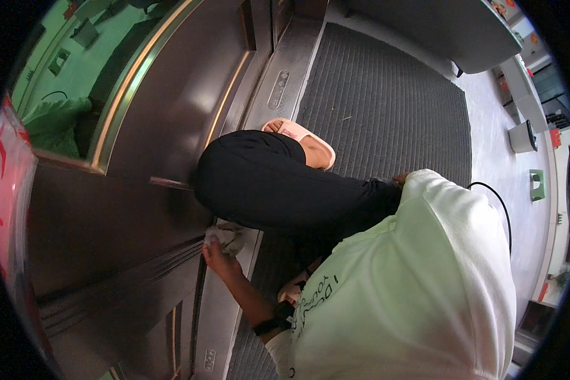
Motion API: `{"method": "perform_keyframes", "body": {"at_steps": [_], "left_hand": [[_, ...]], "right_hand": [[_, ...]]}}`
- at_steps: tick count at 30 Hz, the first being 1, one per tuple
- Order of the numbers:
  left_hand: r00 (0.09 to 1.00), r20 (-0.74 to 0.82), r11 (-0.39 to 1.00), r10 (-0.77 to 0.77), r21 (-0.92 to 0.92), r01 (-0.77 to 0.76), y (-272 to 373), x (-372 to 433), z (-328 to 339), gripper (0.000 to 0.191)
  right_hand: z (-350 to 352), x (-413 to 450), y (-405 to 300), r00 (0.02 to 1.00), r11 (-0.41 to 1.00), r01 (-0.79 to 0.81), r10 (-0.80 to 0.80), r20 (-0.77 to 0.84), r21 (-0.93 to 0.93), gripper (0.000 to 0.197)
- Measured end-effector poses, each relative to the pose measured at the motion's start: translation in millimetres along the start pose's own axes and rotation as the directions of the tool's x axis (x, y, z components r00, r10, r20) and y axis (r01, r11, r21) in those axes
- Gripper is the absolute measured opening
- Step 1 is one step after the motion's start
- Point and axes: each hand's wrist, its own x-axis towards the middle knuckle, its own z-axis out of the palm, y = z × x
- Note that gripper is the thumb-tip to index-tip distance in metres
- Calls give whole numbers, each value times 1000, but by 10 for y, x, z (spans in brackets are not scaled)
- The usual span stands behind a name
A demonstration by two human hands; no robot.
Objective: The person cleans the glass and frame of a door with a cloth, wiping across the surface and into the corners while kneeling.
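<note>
My left hand pinches a crumpled white cloth or tissue at the bottom edge of a dark brown door. Below the cloth runs the metal door sill, with a patterned strip along it. Of my right hand only a small part shows, beside my hip at the top of my black-trousered thigh; its fingers are hidden. My bent knee is close to the door, and a pink slipper on my foot stands by the sill.
A ribbed dark mat lies behind the sill. A grey piece of furniture stands at the top. Farther right are a waste bin, a green stool and a black cable. A red plastic-covered item hangs at the left.
</note>
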Motion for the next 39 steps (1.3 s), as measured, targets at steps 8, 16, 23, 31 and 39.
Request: {"method": "perform_keyframes", "body": {"at_steps": [8,16,23,31,39], "left_hand": [[981,50,868,187,460,-189,-95,149,-351,42],[984,-86,984,-159,71,165,-137,89,102,55],[997,-70,918,17,397,12,-112,128,427,47],[997,-75,889,-6,456,40,-234,147,203,46],[957,-223,900,188,430,-77,-138,-18,228,32]], "right_hand": [[-71,129,-411,996,998,50,-47,-79,37,52],[363,1059,1300,814,870,-443,492,-309,217,50],[-772,230,1125,519,500,-12,743,-423,866,24],[-3014,-501,-637,906,851,377,-256,-338,364,14],[-4086,-2478,-922,573,626,779,-733,367,31,21]]}}
